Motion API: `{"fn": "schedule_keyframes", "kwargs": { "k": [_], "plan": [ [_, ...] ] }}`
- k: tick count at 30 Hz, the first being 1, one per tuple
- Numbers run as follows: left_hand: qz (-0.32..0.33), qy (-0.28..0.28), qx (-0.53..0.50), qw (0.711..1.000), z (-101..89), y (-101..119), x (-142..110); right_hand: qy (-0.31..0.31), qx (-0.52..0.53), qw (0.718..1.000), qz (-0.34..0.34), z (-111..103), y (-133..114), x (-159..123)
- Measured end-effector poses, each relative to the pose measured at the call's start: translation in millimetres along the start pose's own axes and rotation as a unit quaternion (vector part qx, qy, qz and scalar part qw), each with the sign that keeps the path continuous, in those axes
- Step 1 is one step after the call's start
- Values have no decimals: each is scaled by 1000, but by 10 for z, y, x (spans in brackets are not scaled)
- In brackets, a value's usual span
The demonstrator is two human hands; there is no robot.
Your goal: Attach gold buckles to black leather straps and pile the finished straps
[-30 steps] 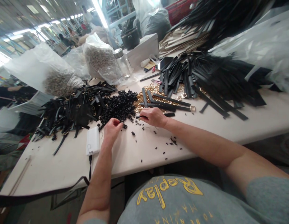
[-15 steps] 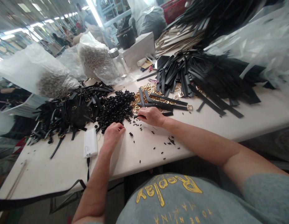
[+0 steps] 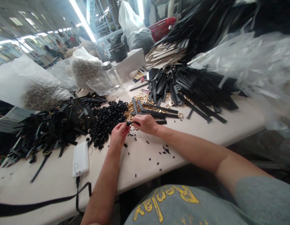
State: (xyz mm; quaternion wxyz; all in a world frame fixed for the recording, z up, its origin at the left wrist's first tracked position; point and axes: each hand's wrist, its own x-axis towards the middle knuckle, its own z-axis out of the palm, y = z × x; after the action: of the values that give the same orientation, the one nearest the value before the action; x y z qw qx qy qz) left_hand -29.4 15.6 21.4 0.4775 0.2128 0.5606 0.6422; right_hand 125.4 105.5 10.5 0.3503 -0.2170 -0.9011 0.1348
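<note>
My right hand (image 3: 146, 123) grips a black strap (image 3: 159, 122) by its near end, just above the white table (image 3: 205, 131). My left hand (image 3: 118, 135) is closed in a pinch at the strap's tip, holding a small black piece that I cannot make out clearly. The two hands meet in front of a heap of small black loops (image 3: 106, 120). Behind them lies a scatter of gold buckles (image 3: 133, 106) with a few black straps (image 3: 156, 109) across it.
Finished black straps with gold buckles (image 3: 53, 125) pile up at the left. A large stack of plain black strips (image 3: 189, 84) sits at the right. A white power bank (image 3: 80, 158) with a cable lies near the front edge. Plastic bags (image 3: 88, 73), a jar (image 3: 110, 75) and a box (image 3: 129, 62) stand behind.
My left hand left the loop heap and rose to meet the right hand at the strap's tip. The right hand lifted the strap slightly. The view shifted right and down.
</note>
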Motion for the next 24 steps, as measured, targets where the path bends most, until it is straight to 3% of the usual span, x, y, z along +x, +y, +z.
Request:
{"fn": "schedule_keyframes", "kwargs": {
  "k": [8,12,19,24],
  "plan": [
    [-5,16,13,1000,14,-58,0,-31,-11,999,-33,15,5,-6],
    [14,-15,79,997,-6,-27,-15,-53,8,998,-40,34,8,-8],
    [18,-46,109,993,58,-47,-98,-81,81,990,86,-24,-138,4],
    [66,-47,163,983,46,-49,-120,-124,82,986,81,-77,-182,30]
  ]
}}
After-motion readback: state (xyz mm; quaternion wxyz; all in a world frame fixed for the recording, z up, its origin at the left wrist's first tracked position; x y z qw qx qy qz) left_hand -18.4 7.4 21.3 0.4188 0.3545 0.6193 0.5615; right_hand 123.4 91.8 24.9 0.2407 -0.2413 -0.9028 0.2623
